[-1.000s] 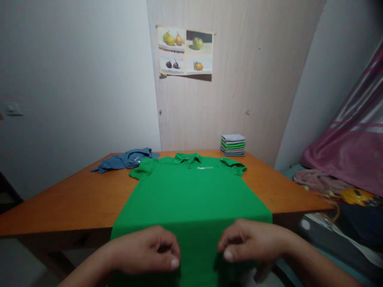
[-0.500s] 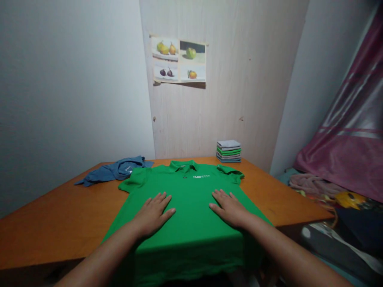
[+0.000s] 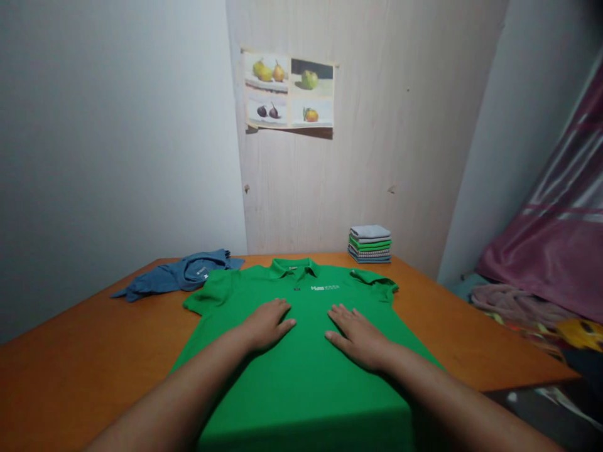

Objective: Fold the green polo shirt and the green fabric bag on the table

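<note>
A green polo shirt (image 3: 306,389) lies front side up on the wooden table, its collar at the far side and its lower part hanging over the near edge. White lettering shows on its chest, and the sleeve on the right is bunched up. My left hand (image 3: 268,325) rests on the shirt left of the middle, fingers stretched out and palm down. Flat on the shirt's right half lies my right hand (image 3: 358,336), fingers extended and thumb pointing inward. Neither hand grips the cloth.
A crumpled blue garment (image 3: 179,276) lies at the back left of the orange-brown table (image 3: 75,351). At the back right stands a stack of folded clothes (image 3: 370,245). A fruit picture sheet (image 3: 289,93) hangs on the wall. Beyond the table's right edge are a pink curtain (image 3: 546,263) and cloths.
My left hand has slid inward and slightly away from me over the shirt, closer to my right hand. The right hand has barely moved. The camera view has shifted a little.
</note>
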`<state>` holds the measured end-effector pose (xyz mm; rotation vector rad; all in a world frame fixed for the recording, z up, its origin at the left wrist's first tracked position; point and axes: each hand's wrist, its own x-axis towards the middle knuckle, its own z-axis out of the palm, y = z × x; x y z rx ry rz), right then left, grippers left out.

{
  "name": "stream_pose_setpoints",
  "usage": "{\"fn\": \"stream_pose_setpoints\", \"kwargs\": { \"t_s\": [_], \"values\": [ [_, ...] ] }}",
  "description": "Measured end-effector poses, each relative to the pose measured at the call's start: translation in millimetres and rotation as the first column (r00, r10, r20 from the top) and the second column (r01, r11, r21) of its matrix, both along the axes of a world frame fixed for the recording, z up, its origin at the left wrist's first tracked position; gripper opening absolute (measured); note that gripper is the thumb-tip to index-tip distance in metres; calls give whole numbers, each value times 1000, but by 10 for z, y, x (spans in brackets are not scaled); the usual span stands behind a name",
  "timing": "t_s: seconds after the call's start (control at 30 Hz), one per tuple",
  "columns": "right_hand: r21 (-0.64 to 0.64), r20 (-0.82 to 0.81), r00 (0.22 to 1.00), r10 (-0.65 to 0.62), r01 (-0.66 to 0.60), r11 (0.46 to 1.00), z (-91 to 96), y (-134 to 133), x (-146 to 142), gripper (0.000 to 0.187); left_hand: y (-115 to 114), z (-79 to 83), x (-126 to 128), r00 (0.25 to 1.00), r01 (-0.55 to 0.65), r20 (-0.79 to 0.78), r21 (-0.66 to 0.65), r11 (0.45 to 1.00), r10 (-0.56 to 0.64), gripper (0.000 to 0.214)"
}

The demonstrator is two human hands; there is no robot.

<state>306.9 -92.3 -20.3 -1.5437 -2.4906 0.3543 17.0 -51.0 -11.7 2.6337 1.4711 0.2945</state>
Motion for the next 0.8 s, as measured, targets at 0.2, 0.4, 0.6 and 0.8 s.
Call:
{"fn": "stream_pose_setpoints", "kwargs": {
  "t_s": [0.2, 0.4, 0.6, 0.8],
  "values": [
    [6, 100, 973, -206, 207, 978, -44, 367, 288, 78, 357, -34, -79, 989, -143, -38, 56, 988, 146, 64],
    [4, 77, 990, -114, 114, 993, 18, 396, -88, 78, 411, -87, -33, 973, -228, 11, 174, 958, 229, 52],
    [-21, 28, 998, 57, -57, 998, 48, 627, -263, 73, 407, -157, -47, 997, -78, 30, 102, 992, 75, 55],
    [21, 86, 979, -187, 186, 982, 16, 870, -416, 75, 406, -151, -16, 994, -107, 18, 39, 994, 106, 63]
  ]
}}
